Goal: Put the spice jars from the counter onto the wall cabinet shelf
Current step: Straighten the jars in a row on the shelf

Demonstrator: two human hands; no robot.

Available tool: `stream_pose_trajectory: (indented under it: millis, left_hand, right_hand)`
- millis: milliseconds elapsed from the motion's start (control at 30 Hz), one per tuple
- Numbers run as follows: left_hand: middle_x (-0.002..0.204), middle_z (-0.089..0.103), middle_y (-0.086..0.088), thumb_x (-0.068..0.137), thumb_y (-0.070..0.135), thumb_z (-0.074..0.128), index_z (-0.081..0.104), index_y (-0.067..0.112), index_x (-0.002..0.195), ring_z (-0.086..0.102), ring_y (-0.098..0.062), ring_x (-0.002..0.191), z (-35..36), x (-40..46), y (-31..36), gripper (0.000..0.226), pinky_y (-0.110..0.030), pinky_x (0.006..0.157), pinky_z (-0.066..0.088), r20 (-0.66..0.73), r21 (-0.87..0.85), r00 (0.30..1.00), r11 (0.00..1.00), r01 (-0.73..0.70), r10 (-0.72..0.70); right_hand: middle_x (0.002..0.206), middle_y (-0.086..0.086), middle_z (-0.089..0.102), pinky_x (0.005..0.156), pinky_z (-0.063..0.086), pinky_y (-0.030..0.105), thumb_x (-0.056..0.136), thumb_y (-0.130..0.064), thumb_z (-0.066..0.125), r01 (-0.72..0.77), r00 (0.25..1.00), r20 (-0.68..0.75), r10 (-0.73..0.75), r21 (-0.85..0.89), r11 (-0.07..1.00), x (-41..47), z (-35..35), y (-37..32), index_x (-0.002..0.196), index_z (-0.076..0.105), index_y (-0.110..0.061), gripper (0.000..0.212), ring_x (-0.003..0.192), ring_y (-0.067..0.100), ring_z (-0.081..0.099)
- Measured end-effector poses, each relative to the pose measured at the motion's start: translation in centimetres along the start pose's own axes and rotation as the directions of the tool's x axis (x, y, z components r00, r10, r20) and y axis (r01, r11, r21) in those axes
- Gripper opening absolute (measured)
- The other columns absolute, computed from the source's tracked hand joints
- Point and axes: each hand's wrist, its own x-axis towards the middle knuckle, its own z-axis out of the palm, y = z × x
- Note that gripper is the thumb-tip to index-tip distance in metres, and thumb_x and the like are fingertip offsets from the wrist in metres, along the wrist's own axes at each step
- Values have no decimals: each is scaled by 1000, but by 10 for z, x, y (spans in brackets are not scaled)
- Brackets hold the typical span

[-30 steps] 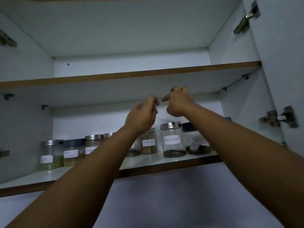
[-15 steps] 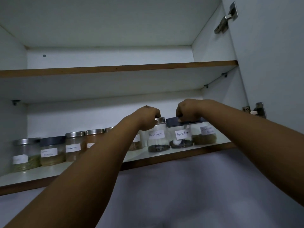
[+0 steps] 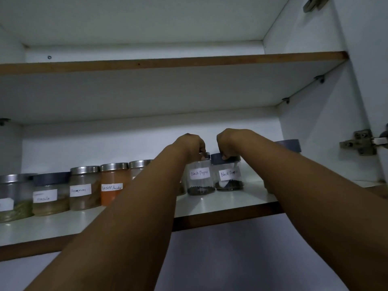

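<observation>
Two glass jars labelled Black Pepper stand side by side on the lower cabinet shelf (image 3: 226, 201). My left hand (image 3: 192, 144) grips the steel lid of the left pepper jar (image 3: 200, 177) from above. My right hand (image 3: 227, 142) grips the dark lid of the right pepper jar (image 3: 228, 175). Both jars rest on the shelf. A row of labelled spice jars runs leftwards: an orange chilli powder jar (image 3: 112, 183), a brown jar (image 3: 84, 186), a dark-lidded masala jar (image 3: 50, 193) and a green-filled jar (image 3: 12, 198).
Another dark-lidded jar (image 3: 288, 144) stands at the right, mostly behind my right forearm. The upper shelf (image 3: 168, 63) shows nothing on its edge. An open cabinet door with a metal hinge (image 3: 362, 141) is on the right.
Both hands came down from mid-air onto the two pepper jars' lids. The view has shifted closer and left, showing more of the jar row.
</observation>
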Motion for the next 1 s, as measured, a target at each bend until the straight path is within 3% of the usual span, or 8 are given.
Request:
stream_pose_trajectory:
  millis: [267, 433, 500, 633, 767, 833, 900, 1000]
  left_hand:
    - [118, 66, -6, 94, 22, 61, 67, 12, 117, 58, -23, 109, 29, 16, -22, 26, -29, 91, 44, -41, -45, 999, 999, 19, -21]
    - [114, 69, -6, 93, 25, 62, 70, 11, 113, 60, -23, 105, 33, 16, -23, 25, -27, 88, 44, -88, -106, 996, 994, 10, -19]
    - [112, 70, -7, 93, 26, 62, 71, 11, 112, 61, -23, 103, 33, 15, -26, 26, -27, 88, 46, -88, -116, 996, 993, 8, -18]
    - [112, 70, -5, 94, 26, 61, 70, 12, 114, 61, -21, 101, 33, 15, -28, 26, -24, 82, 42, -83, -108, 996, 994, 8, -17]
    - [115, 68, -6, 95, 26, 60, 68, 12, 117, 61, -22, 103, 32, 15, -24, 27, -28, 87, 46, -71, -86, 997, 996, 14, -21]
    - [119, 67, -6, 95, 26, 60, 66, 12, 120, 60, -21, 107, 32, 16, -24, 30, -28, 89, 45, -60, -71, 998, 997, 17, -21]
    - [127, 63, -6, 95, 30, 60, 61, 13, 128, 57, -21, 114, 32, 16, -24, 37, -28, 93, 43, -60, -58, 998, 998, 17, -21]
    - [137, 56, -5, 94, 32, 60, 54, 15, 135, 49, -23, 126, 28, 14, -23, 45, -34, 104, 40, -139, -67, 990, 998, 21, -31]
  right_hand:
    - [115, 10, 63, 78, 43, 30, 93, -27, 61, 28, 998, -56, -28, -9, 1000, 32, 19, 0, 117, 63, -5, 33, 89, 20, 51]
    - [116, 13, 58, 72, 40, 29, 93, -16, 58, 33, 996, -87, -33, 5, 999, 30, 27, -9, 121, 59, -6, 30, 88, 22, 50]
    - [102, 12, 54, 71, 40, 28, 94, -10, 54, 40, 995, -87, -39, 2, 999, 29, 30, -11, 119, 60, -4, 27, 85, 22, 49]
    - [79, 5, 47, 54, 36, 24, 95, -9, 52, 92, 987, -130, -90, 14, 996, 30, 33, -1, 108, 64, -4, 18, 76, 20, 49]
    - [79, 5, 47, 68, 39, 28, 94, -11, 53, 107, 982, -159, -99, 42, 993, 35, 38, 2, 89, 55, -11, 5, 81, 23, 50]
    - [83, 6, 49, 69, 39, 28, 95, -11, 53, 96, 984, -155, -87, 50, 994, 37, 39, 1, 94, 57, -9, 5, 82, 22, 50]
    - [98, 9, 56, 72, 39, 28, 96, -12, 51, 83, 988, -136, -72, 74, 994, 36, 40, -1, 114, 59, -6, 21, 88, 23, 51]
    - [130, 16, 49, 78, 43, 34, 95, -10, 53, 73, 975, -219, -21, 228, 971, 32, 40, -5, 140, 37, -12, 48, 111, 30, 53]
